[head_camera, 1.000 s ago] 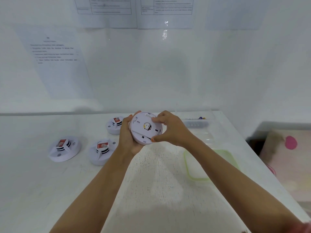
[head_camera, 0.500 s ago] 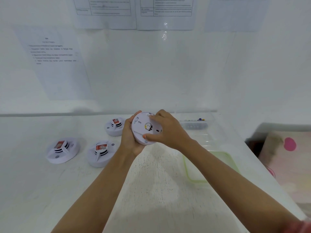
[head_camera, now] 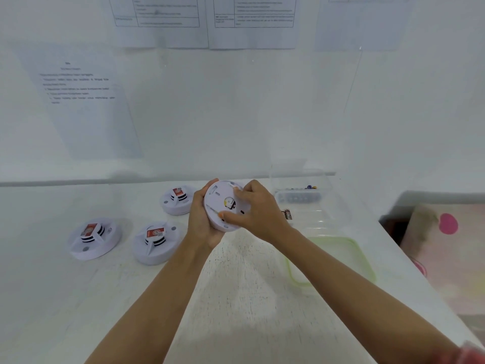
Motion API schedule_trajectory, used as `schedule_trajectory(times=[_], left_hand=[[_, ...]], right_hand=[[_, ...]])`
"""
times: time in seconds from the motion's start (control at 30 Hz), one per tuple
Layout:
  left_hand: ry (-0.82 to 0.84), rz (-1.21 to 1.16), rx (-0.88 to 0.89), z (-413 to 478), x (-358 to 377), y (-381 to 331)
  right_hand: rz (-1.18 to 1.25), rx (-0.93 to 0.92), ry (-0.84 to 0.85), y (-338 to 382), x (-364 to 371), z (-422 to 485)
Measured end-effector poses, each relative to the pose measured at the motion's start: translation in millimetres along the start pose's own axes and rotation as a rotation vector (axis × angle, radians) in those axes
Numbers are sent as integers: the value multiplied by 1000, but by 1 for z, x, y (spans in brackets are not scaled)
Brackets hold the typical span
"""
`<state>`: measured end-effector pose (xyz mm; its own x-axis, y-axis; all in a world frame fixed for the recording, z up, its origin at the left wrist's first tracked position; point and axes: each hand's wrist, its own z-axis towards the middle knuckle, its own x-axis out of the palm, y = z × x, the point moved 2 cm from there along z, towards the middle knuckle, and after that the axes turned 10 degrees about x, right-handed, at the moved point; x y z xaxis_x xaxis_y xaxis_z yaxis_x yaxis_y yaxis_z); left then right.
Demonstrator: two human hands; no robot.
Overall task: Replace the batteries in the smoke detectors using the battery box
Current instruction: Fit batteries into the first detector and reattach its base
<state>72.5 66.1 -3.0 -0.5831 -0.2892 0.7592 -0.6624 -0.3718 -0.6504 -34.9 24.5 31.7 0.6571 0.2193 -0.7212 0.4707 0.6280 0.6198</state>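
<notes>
I hold a round white smoke detector (head_camera: 219, 203) above the table, its back side with a yellow centre turned toward me. My left hand (head_camera: 203, 219) cups it from the left and behind. My right hand (head_camera: 256, 211) grips its right rim, thumb low on the back plate and fingers curled over the top edge. Three more white detectors lie face up on the table: one at the far left (head_camera: 93, 240), one in the middle (head_camera: 154, 241), one further back (head_camera: 176, 199). A clear battery box (head_camera: 315, 214) stands to the right, with batteries (head_camera: 287, 214) inside.
The box's green-rimmed lid (head_camera: 341, 258) lies on the white table (head_camera: 78, 298) near the right edge. A clear panel and a wall with taped papers (head_camera: 86, 101) close off the back. A patterned cushion (head_camera: 446, 245) sits beyond the table's right edge.
My right hand has shifted round the detector's rim, its thumb now lower on the back plate. The detector has turned slightly in my hands. The other detectors have not moved.
</notes>
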Motion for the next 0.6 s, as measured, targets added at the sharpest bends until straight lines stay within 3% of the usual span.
schedule_trajectory(times=[0.3, 0.43, 0.6], left_hand=[[-93, -9, -22, 0, -6, 7], [-116, 6, -5, -2, -5, 4], [-134, 184, 7, -5, 21, -7]], right_hand=[[67, 71, -78, -4, 10, -6], [37, 107, 80, -5, 9, -3], [210, 111, 373, -11, 5, 5]])
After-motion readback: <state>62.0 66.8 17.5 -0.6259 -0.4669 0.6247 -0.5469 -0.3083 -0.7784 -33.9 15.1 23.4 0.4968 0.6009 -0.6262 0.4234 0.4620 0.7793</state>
